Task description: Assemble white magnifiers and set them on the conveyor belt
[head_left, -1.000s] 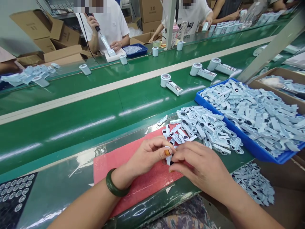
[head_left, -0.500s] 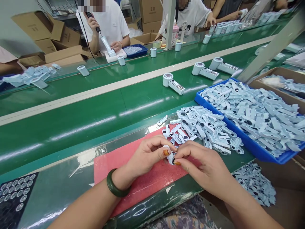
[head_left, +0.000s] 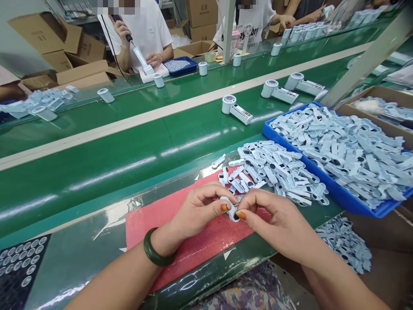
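Both hands meet over the red foam mat (head_left: 193, 245) at the near edge of the table (head_left: 80, 254). Left hand (head_left: 196, 213) and right hand (head_left: 277, 226) pinch the same small pale-blue plastic part (head_left: 232, 212) between thumbs and fingertips, so each grip is closed on it. The part sits just above the mat, with a dark round opening at its lower end. Orange-painted nails on both thumbs. Dark green bangle (head_left: 155, 254) on the left wrist.

Just behind the hands, touching the mat's far corner: a loose pile of the same parts (head_left: 277, 172). One stray part (head_left: 218, 162) lies alone at the pile's left. Right of the pile, a blue tray (head_left: 325, 185) heaped with more of them. Below the table edge at right, another heap (head_left: 345, 247) in a brown box. Far left on the table, a dark sheet with rows of small round pieces (head_left: 19, 260).

Beyond that, a green conveyor belt (head_left: 112, 146) runs across with a pale stripe down the middle. Three white handheld units with round heads lie on it; the nearest (head_left: 237, 110) is well apart from the hands. Small white cylinders (head_left: 106, 95) stand along the far side.

Across the belt, a person in a white shirt (head_left: 142, 34) holds a powered driver over a white part. Cardboard boxes (head_left: 58, 47) are stacked behind.
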`<action>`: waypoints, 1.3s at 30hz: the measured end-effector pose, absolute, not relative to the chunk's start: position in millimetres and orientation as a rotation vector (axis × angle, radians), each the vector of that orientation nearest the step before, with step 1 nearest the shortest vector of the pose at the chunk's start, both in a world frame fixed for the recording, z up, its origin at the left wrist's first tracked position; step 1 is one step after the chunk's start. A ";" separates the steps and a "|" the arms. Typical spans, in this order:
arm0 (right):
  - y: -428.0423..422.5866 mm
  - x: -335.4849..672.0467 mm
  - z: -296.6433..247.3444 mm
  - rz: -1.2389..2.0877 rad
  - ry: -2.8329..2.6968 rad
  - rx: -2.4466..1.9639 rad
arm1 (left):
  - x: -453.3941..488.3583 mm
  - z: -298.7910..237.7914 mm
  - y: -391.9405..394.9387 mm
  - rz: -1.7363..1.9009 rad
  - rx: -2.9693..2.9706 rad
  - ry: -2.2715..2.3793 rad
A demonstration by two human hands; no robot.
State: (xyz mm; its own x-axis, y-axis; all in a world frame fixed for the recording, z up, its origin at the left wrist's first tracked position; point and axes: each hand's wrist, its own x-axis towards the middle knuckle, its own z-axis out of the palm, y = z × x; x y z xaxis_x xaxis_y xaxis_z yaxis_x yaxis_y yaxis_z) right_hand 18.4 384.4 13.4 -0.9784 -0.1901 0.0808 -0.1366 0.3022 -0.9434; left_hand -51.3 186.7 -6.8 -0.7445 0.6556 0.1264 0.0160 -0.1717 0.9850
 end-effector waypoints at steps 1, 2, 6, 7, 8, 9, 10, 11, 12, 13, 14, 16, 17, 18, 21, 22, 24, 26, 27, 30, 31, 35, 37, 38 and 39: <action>385.2 18.6 13.5 -1.780 2.514 -0.338 | -51.3 -7.2 186.6 1.968 0.774 1.665; 386.1 18.9 13.6 -1.760 2.533 -0.365 | -51.4 -7.6 186.6 1.968 0.777 1.664; 388.2 20.5 15.0 -1.682 2.582 -0.442 | -51.3 -8.8 187.2 1.951 0.775 1.668; 388.2 20.8 15.6 -1.668 2.596 -0.458 | -51.3 -9.0 187.4 1.945 0.773 1.670; 388.0 20.9 16.0 -1.650 2.616 -0.476 | -51.4 -9.1 187.5 1.938 0.773 1.677; 387.7 20.9 16.2 -1.629 2.646 -0.498 | -51.5 -9.3 187.5 1.934 0.772 1.686; 387.1 20.9 16.1 -1.605 2.684 -0.526 | -51.7 -9.4 187.4 1.932 0.771 1.699; 386.3 20.9 15.5 -1.577 2.727 -0.553 | -52.0 -9.3 187.1 1.931 0.772 1.714; 385.4 21.0 14.4 -1.547 2.768 -0.571 | -52.3 -9.2 186.8 1.930 0.777 1.729; 384.4 21.2 13.0 -1.518 2.806 -0.579 | -52.6 -8.8 186.4 1.931 0.785 1.745; 383.3 21.5 11.3 -1.496 2.837 -0.572 | -52.8 -8.3 185.9 1.929 0.797 1.764; 381.5 22.5 7.6 -1.483 2.884 -0.484 | -53.2 -7.0 185.1 1.914 0.829 1.811; 380.9 23.2 6.0 -1.499 2.892 -0.415 | -53.3 -6.4 184.9 1.907 0.844 1.832; 380.6 23.8 4.7 -1.528 2.887 -0.342 | -53.4 -6.1 184.9 1.903 0.854 1.847; 380.8 25.6 3.2 -1.614 2.859 -0.219 | -53.3 -7.8 186.0 1.957 0.830 1.796; 381.1 26.1 3.4 -1.621 2.870 -0.244 | -53.1 -9.3 186.5 1.999 0.789 1.741; 381.1 27.0 3.7 -1.595 2.941 -0.369 | -52.7 -12.9 187.6 2.088 0.672 1.594; 380.5 27.7 3.0 -1.528 3.042 -0.539 | -52.1 -15.8 188.0 2.142 0.565 1.470; 380.0 27.9 2.2 -1.480 3.095 -0.609 | -51.8 -16.6 188.1 2.154 0.531 1.432; 379.0 27.4 -1.3 -1.303 3.239 -0.744 | -51.0 -16.0 188.0 2.166 0.486 1.399; 379.0 27.1 -2.4 -1.258 3.271 -0.768 | -50.7 -15.5 188.1 2.167 0.477 1.400; 380.4 25.8 -3.8 -1.139 3.371 -0.856 | -49.7 -14.8 188.5 2.150 0.459 1.377; 380.8 25.6 -3.5 -1.062 3.417 -0.913 | -49.3 -15.1 188.6 2.151 0.452 1.358; 380.8 25.5 -3.5 -1.029 3.442 -0.945 | -49.1 -15.2 188.6 2.153 0.446 1.356; 380.6 25.3 -3.6 -1.004 3.469 -0.972 | -49.0 -15.2 188.7 2.157 0.439 1.356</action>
State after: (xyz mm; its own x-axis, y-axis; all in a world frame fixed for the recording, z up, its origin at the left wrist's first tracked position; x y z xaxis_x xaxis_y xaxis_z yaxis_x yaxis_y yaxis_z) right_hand 25.3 380.6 -3.6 -0.7027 -0.2892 0.6500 -0.5915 0.7451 -0.3080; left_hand -49.0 188.7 -15.2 -0.7957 0.6054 -0.0155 -0.2763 -0.3402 0.8988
